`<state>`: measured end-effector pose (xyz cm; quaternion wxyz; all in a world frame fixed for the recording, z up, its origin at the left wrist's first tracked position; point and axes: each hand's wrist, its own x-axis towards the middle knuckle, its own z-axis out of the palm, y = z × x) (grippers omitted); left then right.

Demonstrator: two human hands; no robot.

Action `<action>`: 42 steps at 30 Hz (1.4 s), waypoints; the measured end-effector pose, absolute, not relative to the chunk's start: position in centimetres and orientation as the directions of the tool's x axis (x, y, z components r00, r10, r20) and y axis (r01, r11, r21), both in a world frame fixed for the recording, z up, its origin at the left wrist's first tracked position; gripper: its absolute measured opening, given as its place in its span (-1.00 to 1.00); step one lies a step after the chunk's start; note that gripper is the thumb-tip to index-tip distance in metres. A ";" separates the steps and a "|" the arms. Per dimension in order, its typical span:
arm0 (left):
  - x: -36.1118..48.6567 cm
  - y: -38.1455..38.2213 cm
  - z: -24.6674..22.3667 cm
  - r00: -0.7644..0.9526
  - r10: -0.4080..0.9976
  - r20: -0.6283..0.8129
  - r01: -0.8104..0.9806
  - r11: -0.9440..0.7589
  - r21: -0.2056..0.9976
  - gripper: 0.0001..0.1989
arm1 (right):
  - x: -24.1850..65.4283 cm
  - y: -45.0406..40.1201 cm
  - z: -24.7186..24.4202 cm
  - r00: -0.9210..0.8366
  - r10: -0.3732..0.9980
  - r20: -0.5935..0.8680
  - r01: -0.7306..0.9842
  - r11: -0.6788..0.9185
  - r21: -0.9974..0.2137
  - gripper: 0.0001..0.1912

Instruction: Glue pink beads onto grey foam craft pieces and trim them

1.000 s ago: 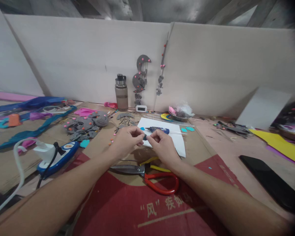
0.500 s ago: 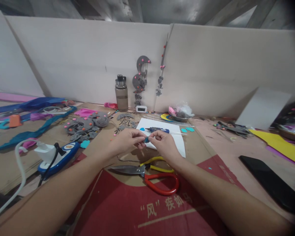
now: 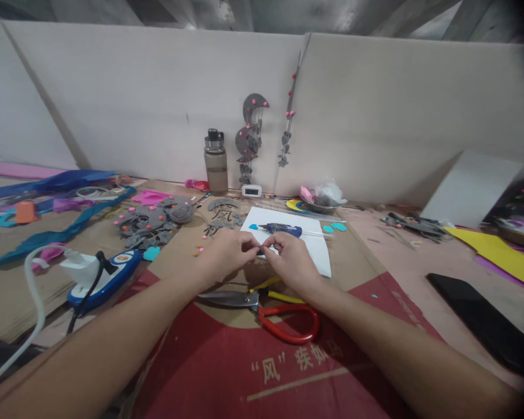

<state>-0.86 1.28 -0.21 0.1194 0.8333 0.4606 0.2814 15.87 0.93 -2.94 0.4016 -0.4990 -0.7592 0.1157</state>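
My left hand (image 3: 227,254) and my right hand (image 3: 291,260) meet over the near edge of a white sheet (image 3: 314,250), fingertips pinched together. Between them is a small blue piece (image 3: 261,252), mostly hidden and dark now, perhaps felt. Just beyond the fingers a blue glue gun (image 3: 283,230) lies on the sheet, with a blue heart-shaped cutout (image 3: 254,227) near its tip. Below my hands rest large scissors (image 3: 253,299) with one red and one yellow handle; my right wrist partly covers the yellow one.
Left are a blue power strip (image 3: 126,262), a heap of grey felt pieces with pink balls (image 3: 146,218) and coloured strips (image 3: 65,227). A bottle (image 3: 216,166), a small digital clock (image 3: 251,191) and grey moon-shaped hangings (image 3: 248,139) stand behind. Right lie a black phone (image 3: 475,320) and yellow sheet (image 3: 498,256).
Both hands have closed in on each other, and less of the blue piece shows between the fingertips. The whole view has shifted slightly.
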 end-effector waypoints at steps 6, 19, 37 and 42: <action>-0.5 0.5 1.0 0.214 0.928 0.304 0.625 -0.369 0.688 -0.87 | 15.1 0.2 -2.6 -0.133 0.849 0.512 0.576 0.487 -0.657 -0.83; 0.5 0.2 1.9 0.131 0.990 0.058 0.291 -0.094 0.952 -0.95 | 14.8 0.7 -3.2 -0.026 0.900 0.435 0.450 0.400 -0.799 -0.82; 0.6 0.0 1.1 0.172 0.978 0.122 0.207 -0.156 0.966 -0.93 | 14.6 1.0 -3.2 0.059 0.920 0.387 0.413 0.330 -0.849 -0.81; 0.7 0.1 0.7 0.175 0.977 0.120 0.167 -0.150 0.975 -0.93 | 14.7 1.2 -3.3 0.065 0.930 0.361 0.364 0.315 -0.877 -0.82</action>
